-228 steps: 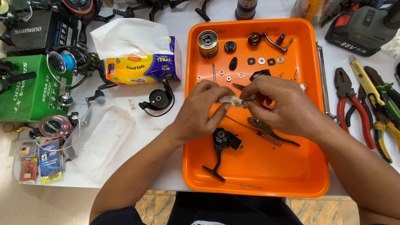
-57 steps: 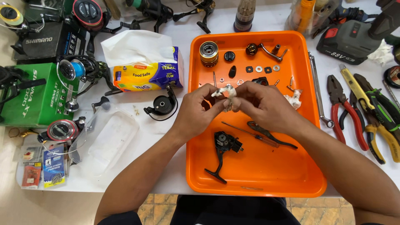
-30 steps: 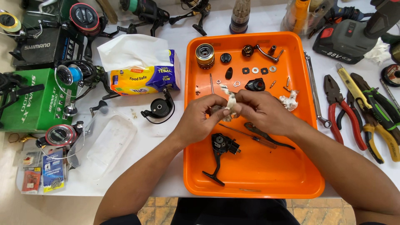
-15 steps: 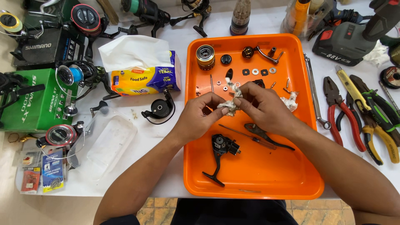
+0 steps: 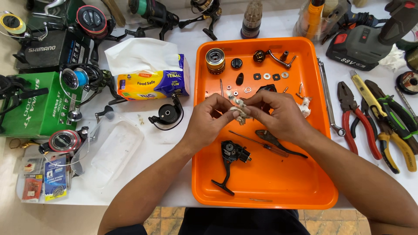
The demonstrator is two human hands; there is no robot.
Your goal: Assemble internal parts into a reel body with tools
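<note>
Left, green box (image 5: 32,104) (yellow tissue pack (image 5: 150,85) beside).

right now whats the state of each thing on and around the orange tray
left hand: pinching the tissue wad
right hand: gripping the tissue wad
tissue wad: crumpled, held over the tray
reel body: stripped, lying in the tray
spool: off the reel, upright
screwdriver: lying flat
tray: on the table
tissue pack: open, a sheet sticking out
red pliers: lying shut

Tray (image 5: 261,191) at centre holds reel body (image 5: 230,159) and screwdriver (image 5: 261,143); tissue pack (image 5: 150,82) left, pliers (image 5: 355,117) right.
</note>
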